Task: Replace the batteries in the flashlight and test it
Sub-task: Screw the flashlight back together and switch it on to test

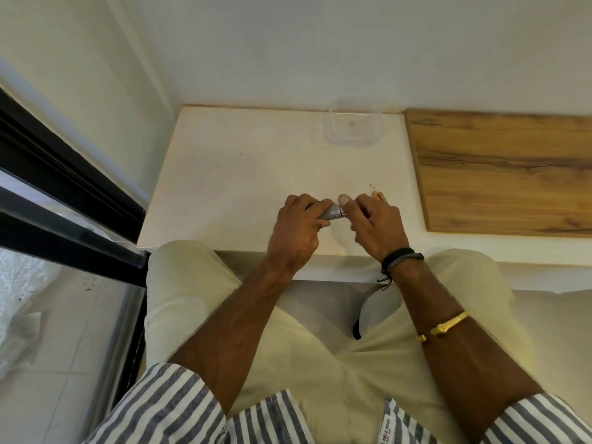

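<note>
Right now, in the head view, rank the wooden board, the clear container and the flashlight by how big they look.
1. wooden board
2. clear container
3. flashlight, mostly hidden in the left hand, so its full size is unsure.

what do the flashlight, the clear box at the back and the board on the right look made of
Flashlight: likely metal, matte silver-grey with a shinier ring at its end; painted plastic is possible.
Box: clear plastic; the table shows through its walls.
Board: wood or wood-look laminate; brown grain streaks, matte surface.
</note>
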`<action>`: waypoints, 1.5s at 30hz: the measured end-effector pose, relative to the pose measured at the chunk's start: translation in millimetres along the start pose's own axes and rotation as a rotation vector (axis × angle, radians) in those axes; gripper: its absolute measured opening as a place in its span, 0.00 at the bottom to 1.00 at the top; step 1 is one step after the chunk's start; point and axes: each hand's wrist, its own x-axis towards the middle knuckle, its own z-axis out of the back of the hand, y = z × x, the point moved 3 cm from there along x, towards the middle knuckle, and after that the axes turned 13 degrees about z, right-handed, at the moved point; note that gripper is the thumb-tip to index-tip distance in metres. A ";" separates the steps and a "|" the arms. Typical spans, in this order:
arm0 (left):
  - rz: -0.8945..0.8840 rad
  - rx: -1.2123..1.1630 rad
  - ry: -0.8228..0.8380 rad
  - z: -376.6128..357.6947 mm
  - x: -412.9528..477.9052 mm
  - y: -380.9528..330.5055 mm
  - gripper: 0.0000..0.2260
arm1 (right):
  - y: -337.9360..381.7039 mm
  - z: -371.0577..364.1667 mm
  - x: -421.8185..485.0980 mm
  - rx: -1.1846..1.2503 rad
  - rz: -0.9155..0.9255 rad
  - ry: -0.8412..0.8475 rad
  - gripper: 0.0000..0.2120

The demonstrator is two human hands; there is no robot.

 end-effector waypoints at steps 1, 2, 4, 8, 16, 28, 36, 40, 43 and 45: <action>0.013 0.001 0.003 -0.2 0.7 0.7 0.17 | -0.4 0.1 -0.4 0.084 -0.005 0.010 0.19; 0.030 0.007 0.011 -0.4 1.4 1.6 0.18 | -1.1 0.4 -0.1 0.148 0.019 0.033 0.14; 0.060 0.016 0.020 -1.1 2.1 3.5 0.19 | -2.0 0.5 1.1 0.171 0.103 0.066 0.14; 0.063 0.022 0.012 -0.7 1.3 3.6 0.19 | -2.7 1.1 1.6 0.137 0.136 0.052 0.13; -0.011 0.023 0.003 2.5 -1.6 -1.6 0.18 | -1.5 3.3 -0.9 0.005 0.041 0.040 0.23; 0.030 0.022 -0.016 4.9 -0.3 1.9 0.18 | 0.9 2.5 1.3 0.194 0.110 0.043 0.10; -0.014 0.029 0.022 1.2 -2.5 -3.2 0.17 | -2.2 0.6 0.5 -0.049 0.022 0.038 0.26; -0.005 0.018 0.016 3.0 -2.0 -2.0 0.17 | -2.1 0.4 -1.5 0.212 -0.052 0.027 0.20; 0.015 0.014 0.017 4.1 -0.6 -0.9 0.17 | -3.0 2.8 1.8 0.321 0.021 0.049 0.11; 0.026 0.016 0.022 4.5 -0.1 -0.5 0.17 | -3.5 2.7 2.9 0.281 0.084 0.063 0.12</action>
